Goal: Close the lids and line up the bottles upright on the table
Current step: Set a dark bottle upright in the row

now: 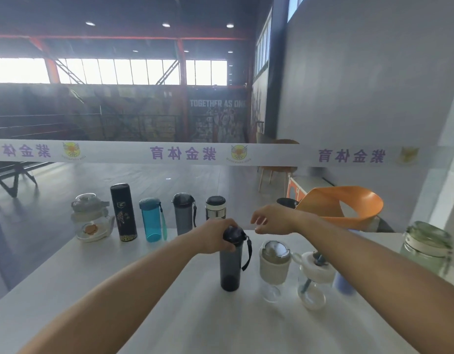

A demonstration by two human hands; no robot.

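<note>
Five bottles stand upright in a row along the far edge — a clear jug (91, 217), a tall black flask (123, 212), a blue bottle (151, 219), a grey bottle (183, 213) and a dark-capped silver one (215, 207). Nearer, at frame centre, a smoky dark bottle (230, 261) stands upright; right of it stand a sleeved glass (274, 269), a straw bottle (313, 279) and — far right — a green jar (426, 247).
</note>
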